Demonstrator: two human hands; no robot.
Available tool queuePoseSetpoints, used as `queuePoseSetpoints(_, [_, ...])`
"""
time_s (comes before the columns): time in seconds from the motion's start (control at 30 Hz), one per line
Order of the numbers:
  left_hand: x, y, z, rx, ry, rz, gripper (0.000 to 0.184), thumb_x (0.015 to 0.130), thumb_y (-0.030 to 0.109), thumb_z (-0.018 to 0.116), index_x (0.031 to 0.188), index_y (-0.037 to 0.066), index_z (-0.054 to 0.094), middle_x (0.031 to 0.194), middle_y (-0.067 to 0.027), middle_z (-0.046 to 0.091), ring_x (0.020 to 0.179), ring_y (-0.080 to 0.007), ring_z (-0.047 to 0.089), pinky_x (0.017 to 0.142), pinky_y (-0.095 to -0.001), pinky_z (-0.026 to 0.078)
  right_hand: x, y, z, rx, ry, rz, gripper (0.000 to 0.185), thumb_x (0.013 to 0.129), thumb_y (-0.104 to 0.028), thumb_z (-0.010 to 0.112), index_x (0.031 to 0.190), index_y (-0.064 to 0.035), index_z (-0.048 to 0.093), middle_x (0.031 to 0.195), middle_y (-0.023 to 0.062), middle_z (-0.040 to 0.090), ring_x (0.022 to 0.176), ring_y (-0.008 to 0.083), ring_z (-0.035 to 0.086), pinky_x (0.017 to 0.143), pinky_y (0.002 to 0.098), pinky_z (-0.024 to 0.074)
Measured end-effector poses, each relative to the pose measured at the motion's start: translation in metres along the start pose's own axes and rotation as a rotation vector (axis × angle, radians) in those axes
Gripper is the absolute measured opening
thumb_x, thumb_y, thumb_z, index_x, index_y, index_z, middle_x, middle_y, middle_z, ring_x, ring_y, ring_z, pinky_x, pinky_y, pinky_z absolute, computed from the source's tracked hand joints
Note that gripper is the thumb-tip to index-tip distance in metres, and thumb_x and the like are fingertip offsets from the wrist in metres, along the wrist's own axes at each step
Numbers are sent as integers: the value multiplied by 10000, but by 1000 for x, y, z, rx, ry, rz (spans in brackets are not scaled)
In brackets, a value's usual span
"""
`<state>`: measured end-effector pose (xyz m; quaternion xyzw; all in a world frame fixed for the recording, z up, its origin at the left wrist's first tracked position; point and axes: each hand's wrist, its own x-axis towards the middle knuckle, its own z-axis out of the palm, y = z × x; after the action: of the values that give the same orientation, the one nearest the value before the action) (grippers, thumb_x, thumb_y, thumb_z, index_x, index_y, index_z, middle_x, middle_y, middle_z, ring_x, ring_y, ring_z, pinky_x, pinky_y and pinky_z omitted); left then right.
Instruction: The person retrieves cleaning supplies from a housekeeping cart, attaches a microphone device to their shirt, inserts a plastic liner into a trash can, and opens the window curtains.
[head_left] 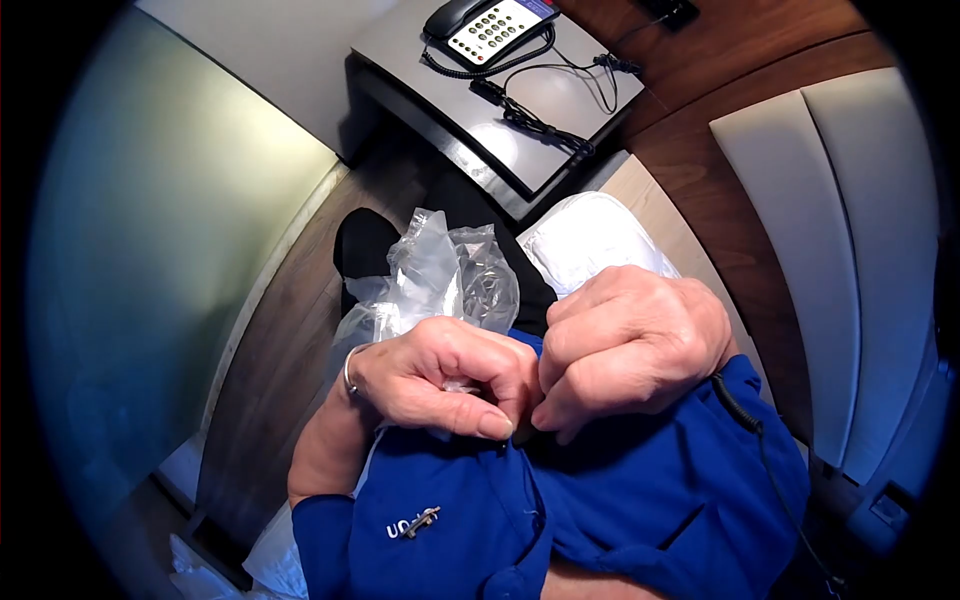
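Observation:
My left hand (pixel 450 375), with a bracelet on the wrist, is closed at the front of the blue shirt (pixel 430 480) I wear. Its thumb and fingers pinch the shirt's front edge, where a tiny dark spot shows. Right beside it, my right hand (pixel 635 345) is closed with curled fingers, knuckles up. Its fingertips meet the left fingers at the same spot, and what they grip is hidden. A crumpled clear plastic bag (pixel 430 265) lies on my lap beyond the left hand. A small pin (pixel 420 522) sits on the shirt by white lettering.
Ahead stands a grey side table (pixel 400 40) carrying a corded telephone (pixel 490 30) and a bundled black cable (pixel 540 125). A white bundle (pixel 595 240) lies beyond my right hand. A padded panel (pixel 800 200) is at right, a frosted panel (pixel 150 230) at left. A thin black cord (pixel 765 470) hangs at my right sleeve.

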<state>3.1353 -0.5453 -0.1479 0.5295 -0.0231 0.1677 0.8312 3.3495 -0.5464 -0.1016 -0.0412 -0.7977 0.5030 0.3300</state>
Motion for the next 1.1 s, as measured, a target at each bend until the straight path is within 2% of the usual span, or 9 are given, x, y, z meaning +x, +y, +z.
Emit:
queuePoseSetpoints(0.3, [-1,-9,1,47,86,9,120,841,88,638,823,-26,608,817,-88,589,765,-165,553,678,-272,428,10,-1,10,-3,-188,-24,178,733,-62,645,744,16,486,694,117,473,612,278,559,501,349,464])
queuePoseSetpoints(0.33, [1,-14,2,38,117,-6,119,839,88,641,825,-26,609,810,-85,589,764,-166,555,676,-270,428,9,-6,2,2,-331,84,248,767,-164,671,870,19,539,798,135,547,691,297,585,573,341,492])
queuePoseSetpoints(0.4, [-8,-20,-2,24,225,21,79,818,36,642,838,-35,612,849,-115,612,808,-184,574,727,-282,447,5,1,-10,115,-297,52,344,793,-245,681,968,37,590,880,136,601,732,295,604,611,334,485])
queuePoseSetpoints(0.5, [-26,-16,-14,-12,379,78,84,793,-18,634,871,-49,628,889,-156,627,845,-216,590,764,-313,466,-25,24,-45,306,-192,266,601,699,-343,770,1140,13,570,1006,127,641,928,234,621,812,339,490])
queuePoseSetpoints(0.53, [-38,-17,-19,8,420,49,93,794,-16,633,880,-51,630,887,-156,627,842,-216,591,764,-314,466,-40,36,-50,333,-82,313,613,668,-298,798,1136,27,576,1018,113,649,955,211,614,837,348,485])
queuePoseSetpoints(0.67, [-68,-32,-29,45,531,-82,120,795,-5,630,905,-54,637,866,-154,630,823,-211,598,742,-310,477,-79,68,-51,204,-99,562,498,711,-289,774,1133,-74,620,1003,58,654,923,159,615,741,276,470])
queuePoseSetpoints(0.8, [-62,-39,-23,1,381,-169,161,777,-40,655,937,-55,660,893,-147,647,810,-199,612,725,-288,481,-73,69,-22,293,-104,652,403,711,-222,778,1049,-34,664,804,36,609,757,122,592,661,264,469])
queuePoseSetpoints(0.93, [-34,-27,-19,167,159,-90,191,791,-20,661,980,-47,666,856,-118,647,766,-186,601,678,-268,460,-55,63,-7,411,-148,517,161,772,-78,710,916,-7,693,814,90,652,723,158,629,618,270,494])
queuePoseSetpoints(1.1, [-7,-14,-13,162,-98,-74,219,812,13,656,1029,-10,661,827,-105,633,714,-188,594,634,-268,454,-42,47,-6,446,28,321,147,772,-59,711,893,17,678,815,100,665,749,164,641,659,269,496])
